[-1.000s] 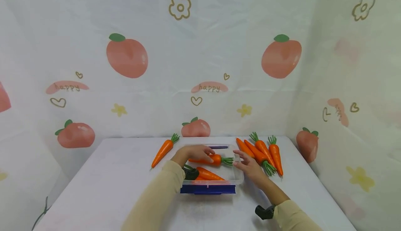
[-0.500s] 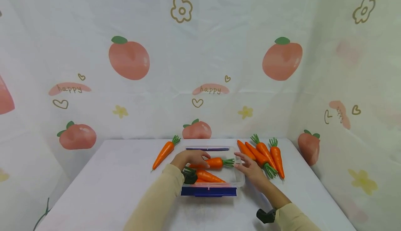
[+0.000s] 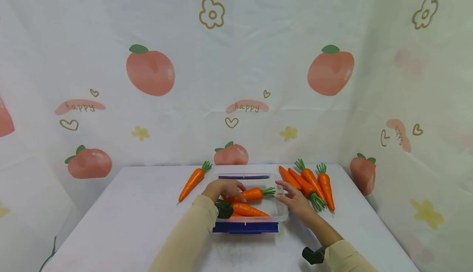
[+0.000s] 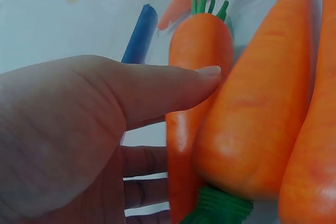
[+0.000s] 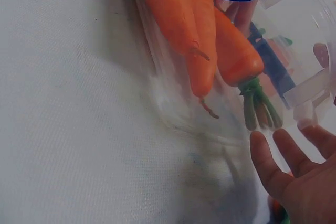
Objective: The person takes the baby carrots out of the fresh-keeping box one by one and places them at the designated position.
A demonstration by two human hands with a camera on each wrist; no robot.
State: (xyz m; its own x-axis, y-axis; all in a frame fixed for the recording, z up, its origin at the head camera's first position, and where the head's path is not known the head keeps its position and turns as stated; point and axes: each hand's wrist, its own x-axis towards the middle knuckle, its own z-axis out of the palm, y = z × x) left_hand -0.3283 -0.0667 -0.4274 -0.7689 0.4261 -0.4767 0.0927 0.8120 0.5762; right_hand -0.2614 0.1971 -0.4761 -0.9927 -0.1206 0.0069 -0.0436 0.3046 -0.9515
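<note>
A clear plastic box (image 3: 283,208) with blue latches stands at mid-table, holding several orange carrots with green tops. My left hand (image 3: 224,188) reaches inside and grips the rearmost carrot (image 3: 254,194). In the left wrist view the thumb (image 4: 173,85) lies across this carrot (image 4: 197,40) and the fingers are on its far side. Beside it lies another carrot (image 4: 252,103), also seen as the front carrot (image 3: 248,210) in the head view. My right hand (image 3: 295,203) is at the box's right wall, fingers spread and holding nothing; whether the fingertips touch the wall, I cannot tell.
Right of the box, several loose carrots (image 3: 309,186) lie in a group near the right hand. A single carrot (image 3: 193,182) lies behind and left of the box. The white table (image 3: 140,222) meets a printed curtain (image 3: 192,79) at the back.
The gripped carrot has tilted slightly, its tip end coming nearer the front with my left hand. The front carrot has shifted a little to the right. My right hand keeps its place.
</note>
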